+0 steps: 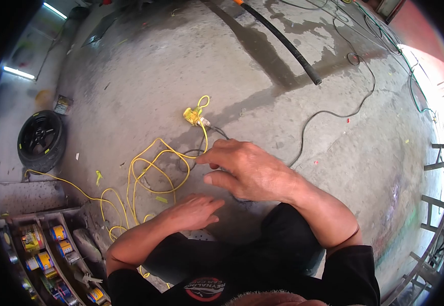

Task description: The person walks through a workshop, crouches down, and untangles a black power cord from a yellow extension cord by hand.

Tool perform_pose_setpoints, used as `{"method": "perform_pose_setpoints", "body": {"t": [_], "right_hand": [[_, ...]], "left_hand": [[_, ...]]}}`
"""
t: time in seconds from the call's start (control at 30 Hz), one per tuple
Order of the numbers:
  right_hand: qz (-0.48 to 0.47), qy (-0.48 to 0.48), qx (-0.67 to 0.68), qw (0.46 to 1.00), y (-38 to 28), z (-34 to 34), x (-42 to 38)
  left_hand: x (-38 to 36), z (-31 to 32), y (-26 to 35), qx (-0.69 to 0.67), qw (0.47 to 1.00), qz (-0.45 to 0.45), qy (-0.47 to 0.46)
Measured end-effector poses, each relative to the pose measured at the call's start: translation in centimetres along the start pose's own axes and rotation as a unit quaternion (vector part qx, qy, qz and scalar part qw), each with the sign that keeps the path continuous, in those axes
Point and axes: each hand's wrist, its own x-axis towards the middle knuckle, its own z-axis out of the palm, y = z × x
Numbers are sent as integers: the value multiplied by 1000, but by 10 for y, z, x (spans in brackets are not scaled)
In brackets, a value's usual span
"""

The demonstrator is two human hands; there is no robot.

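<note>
My right hand (pixel 247 171) reaches to the left over the concrete floor, back up, with thumb and forefinger a little apart. Its fingertips are at a thin black cable (pixel 194 152) that runs up to a yellow plug fitting (pixel 194 116). The hand hides whether it grips the cable. My left hand (pixel 194 211) lies lower and to the left, fingers close together, with nothing visible in it. It sits beside loops of yellow cable (pixel 150 173) that trail off to the left. Black trousers cover my knees below both hands.
A black wheel (pixel 41 140) lies at the left on the floor. Below it, a shelf (pixel 43 245) holds small tins. A thick black hose (pixel 283 41) crosses the wet floor at the top, near thin dark and green cables. A metal frame (pixel 441 204) stands at the right.
</note>
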Motion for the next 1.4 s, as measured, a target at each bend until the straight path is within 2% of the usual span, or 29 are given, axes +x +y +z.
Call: {"method": "perform_pose_setpoints", "body": {"t": [0.23,0.33,0.83,1.03,1.13,1.4], "right_hand": [[4,-16,-9,1000,2,1,0],[3,-17,-3,1000,4,3,0],[-10,-13,-11,1000,2,3,-1],[-3,-20,-10,1000,3,3,0],[-7,-19,-13,1000,4,4,0],[-3,-19,-11,1000,3,4,0]], "left_hand": [[-3,-6,5,-23,1000,-16,-8],[-2,8,-4,-10,998,32,57],[-3,10,-4,-17,998,21,54],[-3,-2,3,-16,1000,-21,-4],[-4,5,-2,-6,999,17,39],[-4,5,-1,-5,999,13,40]]}}
